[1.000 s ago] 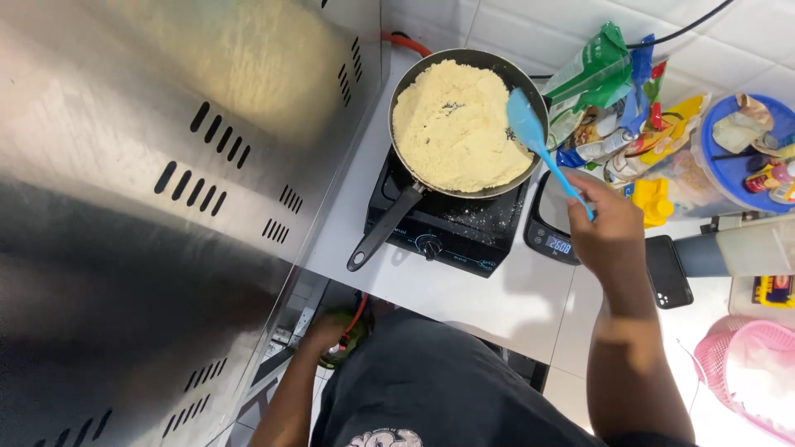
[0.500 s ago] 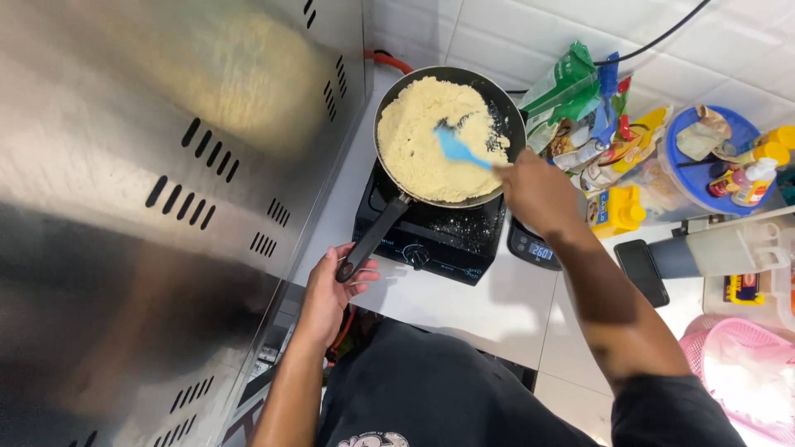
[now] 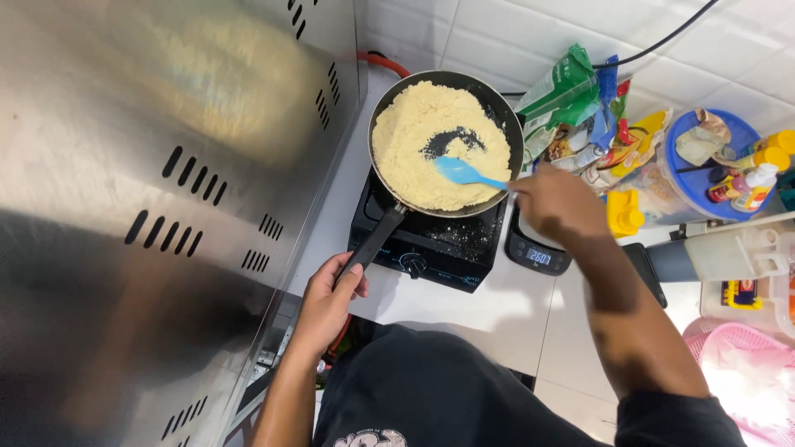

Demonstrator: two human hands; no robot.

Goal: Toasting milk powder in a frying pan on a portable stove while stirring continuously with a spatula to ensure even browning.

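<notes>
Blue silicone spatula (image 3: 460, 172) lies nearly level, blade pointing left into yellow crumbs, gripped by the right hand (image 3: 556, 203). Left hand (image 3: 330, 296) clasps the black frying pan (image 3: 507, 124) handle, which slants down-left off the black stove (image 3: 431, 240).

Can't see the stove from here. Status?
Left hand grips pan handle. Right hand holds blue spatula in yellow crumbs. Pan on burner. Nothing blocking.

The single head-worn camera looked steeply down from above the black frying pan (image 3: 447, 141), fairly near, facing the tiled wall (image 3: 513, 33) beyond it.
</notes>
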